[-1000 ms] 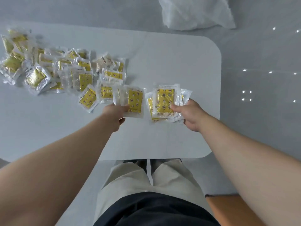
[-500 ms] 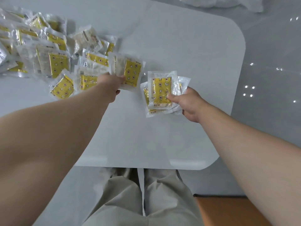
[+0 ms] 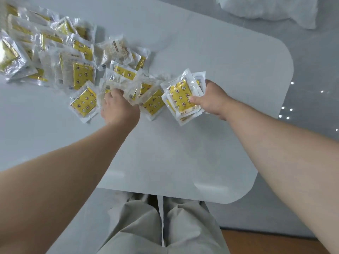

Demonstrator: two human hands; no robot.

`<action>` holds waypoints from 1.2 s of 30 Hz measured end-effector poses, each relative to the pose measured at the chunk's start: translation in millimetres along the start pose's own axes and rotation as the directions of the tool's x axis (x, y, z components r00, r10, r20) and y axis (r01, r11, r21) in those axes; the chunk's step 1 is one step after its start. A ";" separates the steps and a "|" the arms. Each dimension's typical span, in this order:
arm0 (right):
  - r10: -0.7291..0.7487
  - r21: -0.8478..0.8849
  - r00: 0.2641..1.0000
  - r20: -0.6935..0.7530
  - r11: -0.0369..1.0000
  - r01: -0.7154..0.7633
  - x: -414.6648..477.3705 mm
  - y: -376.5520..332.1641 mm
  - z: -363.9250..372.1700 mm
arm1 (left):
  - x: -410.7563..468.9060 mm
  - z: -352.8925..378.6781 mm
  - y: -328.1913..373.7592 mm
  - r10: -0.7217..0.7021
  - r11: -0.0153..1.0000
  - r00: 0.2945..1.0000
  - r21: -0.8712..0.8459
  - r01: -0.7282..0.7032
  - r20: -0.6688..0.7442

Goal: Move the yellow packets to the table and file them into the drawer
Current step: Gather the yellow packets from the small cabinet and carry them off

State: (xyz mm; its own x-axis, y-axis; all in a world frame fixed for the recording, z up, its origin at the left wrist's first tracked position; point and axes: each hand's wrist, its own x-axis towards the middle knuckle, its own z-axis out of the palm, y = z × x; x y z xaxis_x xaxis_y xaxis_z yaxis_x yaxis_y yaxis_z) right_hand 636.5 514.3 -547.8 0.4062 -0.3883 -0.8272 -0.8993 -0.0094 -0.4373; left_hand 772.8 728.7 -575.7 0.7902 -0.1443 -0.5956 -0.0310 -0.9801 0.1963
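Observation:
Many yellow packets in clear wrappers lie scattered over the far left of the white table [image 3: 183, 153]; the heap [image 3: 60, 57] spreads from the left edge to the table's middle. My right hand [image 3: 211, 99] grips a stack of several packets [image 3: 183, 96], thumb pressed on the top one, held just above the table. My left hand [image 3: 117, 107] reaches into the near edge of the heap, and its fingers curl around packets [image 3: 139, 90] there. One packet [image 3: 83, 101] lies flat just left of that hand. No drawer is in view.
A white plastic bag [image 3: 267, 10] lies on the grey floor beyond the table's far right corner. The table's rounded right edge is close to my right hand. My legs stand at the table's near edge. An orange-brown surface [image 3: 275, 242] shows at bottom right.
My left hand has gone back from the single packet it held into the heap and closed on more packets. My right hand's stack has tilted and moved closer to the left hand.

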 end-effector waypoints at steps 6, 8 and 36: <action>-0.113 -0.401 0.989 0.097 0.905 0.143 53.0 -67.9 14.9 | -8.3 -5.1 -28.2 0.029 0.983 0.993 -0.181 -0.007 0.117; -0.143 -0.512 0.985 0.096 0.842 0.172 69.1 -83.1 22.9 | -7.9 -2.7 -33.7 0.042 0.977 0.992 -0.211 -0.017 0.116; -0.112 -0.353 0.984 -0.139 0.934 0.056 -123.6 1.1 38.1 | -123.7 -94.6 -3.1 0.188 0.969 0.945 -0.205 -0.135 0.269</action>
State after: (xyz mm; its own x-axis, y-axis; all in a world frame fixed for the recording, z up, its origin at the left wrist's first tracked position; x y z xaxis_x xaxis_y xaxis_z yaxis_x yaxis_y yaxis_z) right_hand 591.5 597.4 -459.5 0.4780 -0.5089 -0.7159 -0.8740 -0.3563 -0.3303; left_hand 733.0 762.6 -428.9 0.5759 -0.3577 -0.7352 -0.0109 -0.9025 0.4306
